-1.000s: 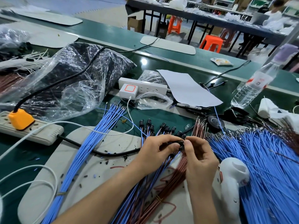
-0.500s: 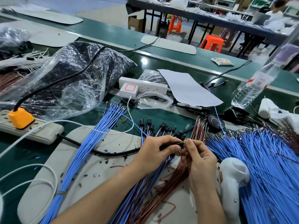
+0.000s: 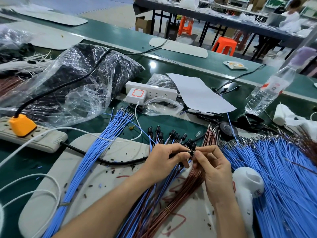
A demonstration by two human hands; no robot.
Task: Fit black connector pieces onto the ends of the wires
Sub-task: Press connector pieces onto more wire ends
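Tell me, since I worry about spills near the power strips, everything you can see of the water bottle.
The water bottle is clear plastic with a ribbed lower body, a white label with red print round its middle and what looks like a pale purple cap, blurred. It stands on its base on the dark green table at the far right, slanting up-right in this wide-angle view. Its water level is unclear. Nothing but the table seems to touch it.

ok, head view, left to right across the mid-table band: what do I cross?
Orange plug → banded blue wire bundle → left hand → black connector held between both hands → right hand → white handheld device → big blue wire pile.
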